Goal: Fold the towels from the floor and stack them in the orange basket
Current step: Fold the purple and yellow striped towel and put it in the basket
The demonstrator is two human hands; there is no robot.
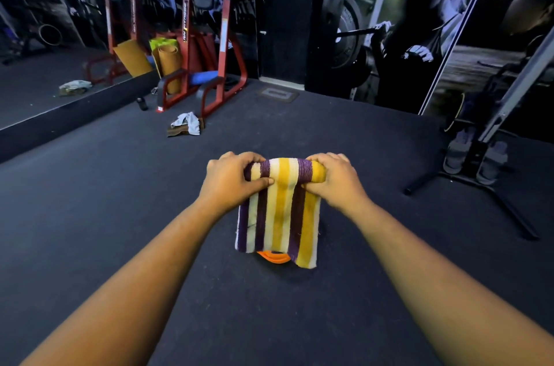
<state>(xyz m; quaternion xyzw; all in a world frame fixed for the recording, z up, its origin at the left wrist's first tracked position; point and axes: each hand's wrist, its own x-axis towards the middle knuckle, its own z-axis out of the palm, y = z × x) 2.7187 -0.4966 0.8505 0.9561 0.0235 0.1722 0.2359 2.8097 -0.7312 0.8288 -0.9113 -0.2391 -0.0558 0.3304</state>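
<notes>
Both hands grip the folded top edge of a striped towel, held up over the orange basket.

The left hand [232, 178] and right hand [332, 178] each have fingers curled over the fold and a thumb pressed on the near face, so the striped towel [278, 215] hangs doubled between them, its lower edges loose and a little uneven. Just below its hem a sliver of the orange basket [274, 256] shows on the dark floor [120, 200]; the rest is hidden behind the cloth. This looks like the final fold or the placing step: next the towel needs lowering squarely into the basket, kept flat. Farther off, a crumpled pile of towels [186, 124] lies by the red weight rack [207, 44], not yet folded.
</notes>
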